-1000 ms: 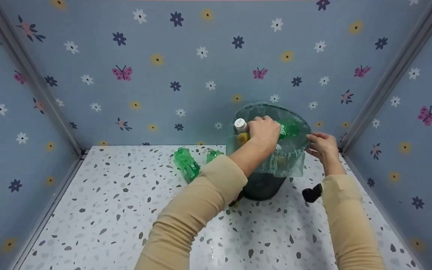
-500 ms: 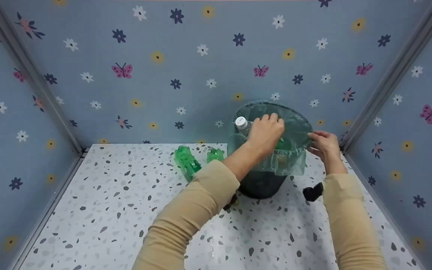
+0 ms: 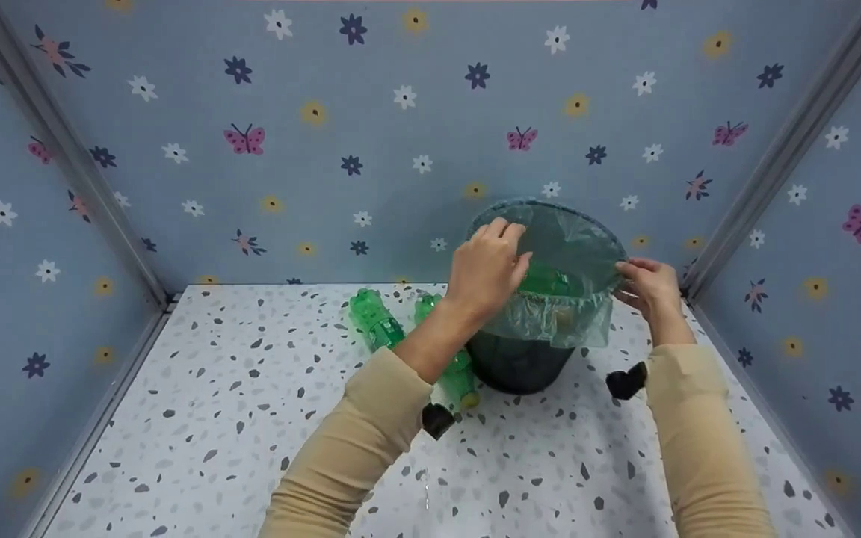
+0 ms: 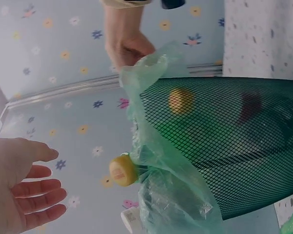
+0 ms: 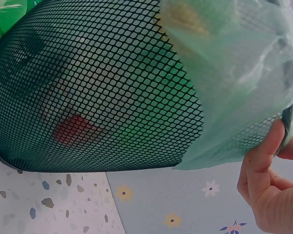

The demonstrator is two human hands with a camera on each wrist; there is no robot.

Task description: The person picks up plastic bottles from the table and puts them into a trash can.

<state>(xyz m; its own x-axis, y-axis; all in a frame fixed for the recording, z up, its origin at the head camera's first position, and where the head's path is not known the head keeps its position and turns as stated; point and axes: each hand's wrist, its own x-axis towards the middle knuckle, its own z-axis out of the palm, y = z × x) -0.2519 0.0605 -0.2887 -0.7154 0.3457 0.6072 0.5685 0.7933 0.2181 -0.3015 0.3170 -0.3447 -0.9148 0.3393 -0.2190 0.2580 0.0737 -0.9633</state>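
Observation:
A black mesh waste bin (image 3: pixel 516 366), lined with a thin green plastic bag (image 3: pixel 576 321), stands against the back wall. My left hand (image 3: pixel 484 269) is over the bin's left side; in the left wrist view its fingers (image 4: pixel 41 187) are spread apart and hold nothing. At the rim's right side my right hand (image 3: pixel 649 288) pinches the rim and liner between thumb and fingers. A green bottle (image 3: pixel 546 280) lies inside the bin. In the left wrist view, a yellow-capped bottle (image 4: pixel 123 170) and a white cap (image 4: pixel 132 219) stick out past the rim.
Two green plastic bottles (image 3: pixel 377 321) lie on the speckled surface (image 3: pixel 199 418) left of the bin, one partly behind my left forearm. Flower-patterned panels (image 3: pixel 400 134) rise at the back and both sides. A small black device (image 3: pixel 627 381) sits at each cuff.
My left hand has let go of the green bottle, now lower in the bin, and drawn back left toward the rim. My right hand keeps its hold on the rim.

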